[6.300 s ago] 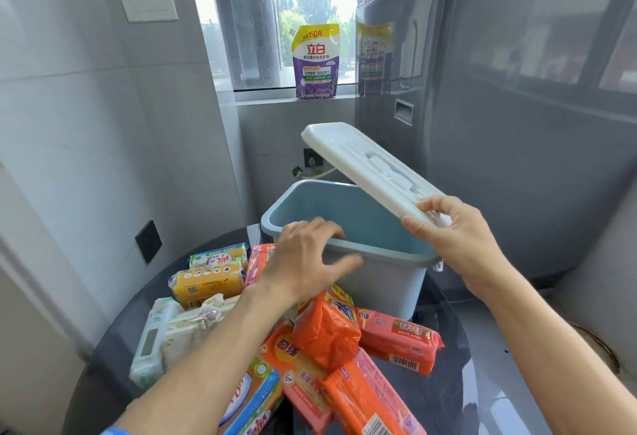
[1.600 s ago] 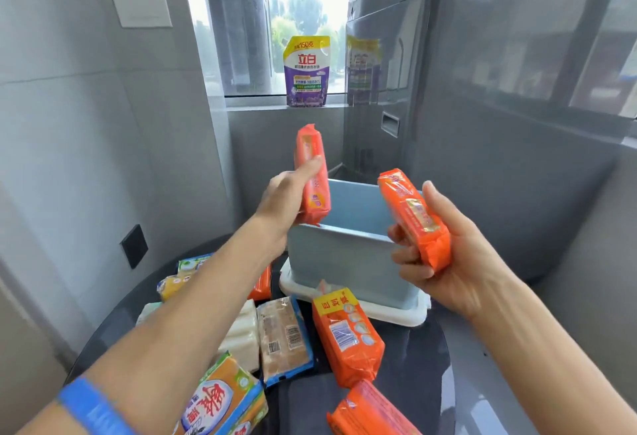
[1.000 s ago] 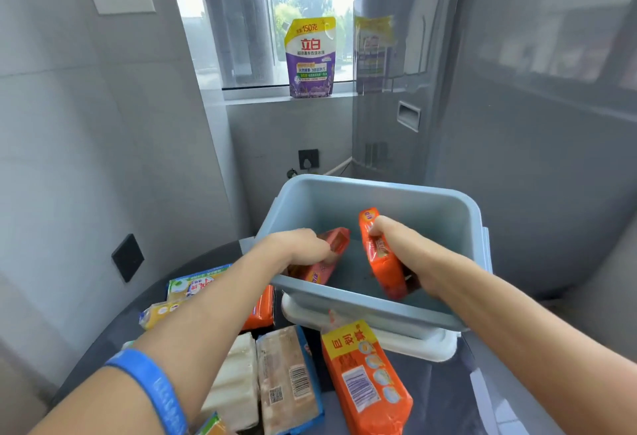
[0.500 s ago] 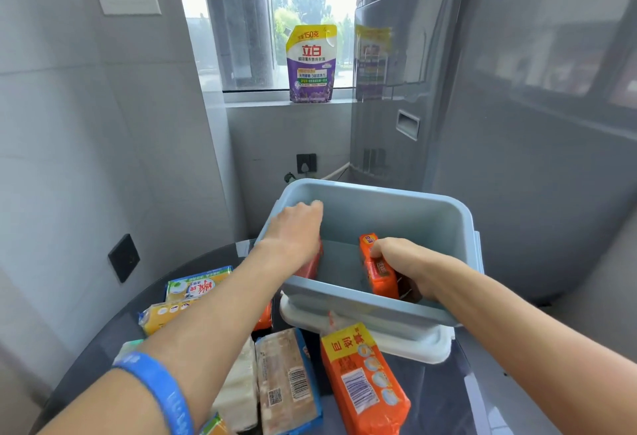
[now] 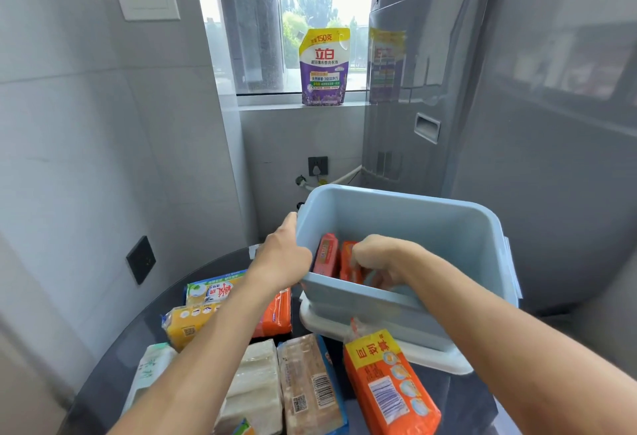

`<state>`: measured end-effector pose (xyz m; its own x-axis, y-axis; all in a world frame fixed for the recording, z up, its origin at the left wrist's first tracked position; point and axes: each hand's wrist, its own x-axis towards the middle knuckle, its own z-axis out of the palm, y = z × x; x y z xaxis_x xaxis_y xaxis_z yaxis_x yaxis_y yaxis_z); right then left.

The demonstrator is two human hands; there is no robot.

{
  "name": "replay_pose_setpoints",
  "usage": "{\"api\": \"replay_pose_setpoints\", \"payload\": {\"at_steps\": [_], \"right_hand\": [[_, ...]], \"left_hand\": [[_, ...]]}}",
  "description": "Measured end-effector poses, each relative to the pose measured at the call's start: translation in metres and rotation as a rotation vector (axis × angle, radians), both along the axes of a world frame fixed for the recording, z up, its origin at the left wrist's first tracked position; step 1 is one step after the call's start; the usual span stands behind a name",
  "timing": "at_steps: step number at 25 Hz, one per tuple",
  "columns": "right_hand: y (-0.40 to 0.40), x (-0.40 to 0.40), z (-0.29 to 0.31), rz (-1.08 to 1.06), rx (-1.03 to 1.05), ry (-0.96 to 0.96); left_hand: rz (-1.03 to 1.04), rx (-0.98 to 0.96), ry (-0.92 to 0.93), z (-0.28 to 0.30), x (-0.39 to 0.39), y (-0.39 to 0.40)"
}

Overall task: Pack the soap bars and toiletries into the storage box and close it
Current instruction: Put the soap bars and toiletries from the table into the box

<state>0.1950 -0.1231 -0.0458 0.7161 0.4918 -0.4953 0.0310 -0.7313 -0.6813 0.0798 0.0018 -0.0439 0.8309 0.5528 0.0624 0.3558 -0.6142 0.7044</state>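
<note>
The light blue storage box (image 5: 431, 228) stands tilted toward me on its white lid (image 5: 434, 359). My left hand (image 5: 281, 257) grips the box's left rim. My right hand (image 5: 374, 259) reaches inside the box, fingers curled on an orange soap pack (image 5: 347, 264). A pink-red soap pack (image 5: 325, 255) stands on end right beside it, against the left wall. Loose packs lie on the dark round table (image 5: 113, 376): an orange pack with a yellow end (image 5: 389, 386), a brownish bar pack (image 5: 310, 386), a white bar pack (image 5: 255, 379) and a yellow pack (image 5: 184, 326).
A grey washing machine (image 5: 517, 124) stands close behind and right of the box. A purple detergent pouch (image 5: 324, 66) sits on the window sill. Tiled wall runs along the left. More packs (image 5: 210, 291) and an orange one (image 5: 275, 314) lie under my left arm.
My left hand let go of the pink-red pack inside the box and moved out to grip the left rim. My right hand pushed the orange pack leftward, next to the pink-red one.
</note>
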Motion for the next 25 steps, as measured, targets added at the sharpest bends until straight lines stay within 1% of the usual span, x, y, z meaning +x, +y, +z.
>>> {"api": "replay_pose_setpoints", "payload": {"at_steps": [5,6,8,10,12,14,16,17,19,21,22,23,25], "right_hand": [[0.005,-0.004,0.004,0.223,-0.211,-0.058],[0.004,-0.002,0.005,0.252,-0.232,-0.060],[0.004,0.002,0.007,0.288,-0.251,-0.053],[0.004,0.006,0.009,0.366,-0.331,-0.141],[0.001,0.006,0.014,0.411,-0.391,-0.297],[-0.008,0.005,0.021,0.355,-0.345,-0.430],[-0.023,-0.004,0.032,0.280,-0.256,-0.576],[-0.032,-0.010,0.036,0.244,-0.213,-0.648],[-0.049,-0.038,0.035,0.158,-0.101,-0.786],[-0.067,-0.078,0.024,0.123,0.059,-0.931],[-0.074,-0.102,0.018,0.142,0.123,-0.997],[-0.082,-0.124,0.011,0.178,0.164,-1.053],[-0.093,-0.156,0.004,0.260,0.180,-1.149]], "left_hand": [[-0.025,0.015,0.055,0.004,0.000,0.003],[-0.039,0.001,0.078,0.007,0.001,0.006],[-0.053,-0.089,0.123,0.015,0.006,0.011],[-0.036,-0.134,0.183,0.017,0.011,0.015],[-0.010,-0.075,0.243,0.015,0.016,0.015],[0.025,0.053,0.277,0.012,0.015,0.014],[0.116,0.160,0.216,0.015,0.008,0.012],[0.168,0.201,0.161,0.018,0.001,0.008],[0.213,0.305,-0.029,0.013,-0.025,-0.006],[0.134,0.464,-0.208,-0.004,-0.063,-0.029],[0.081,0.530,-0.232,-0.012,-0.086,-0.042],[0.028,0.564,-0.200,-0.019,-0.108,-0.053],[-0.031,0.575,-0.066,-0.024,-0.143,-0.062]]}}
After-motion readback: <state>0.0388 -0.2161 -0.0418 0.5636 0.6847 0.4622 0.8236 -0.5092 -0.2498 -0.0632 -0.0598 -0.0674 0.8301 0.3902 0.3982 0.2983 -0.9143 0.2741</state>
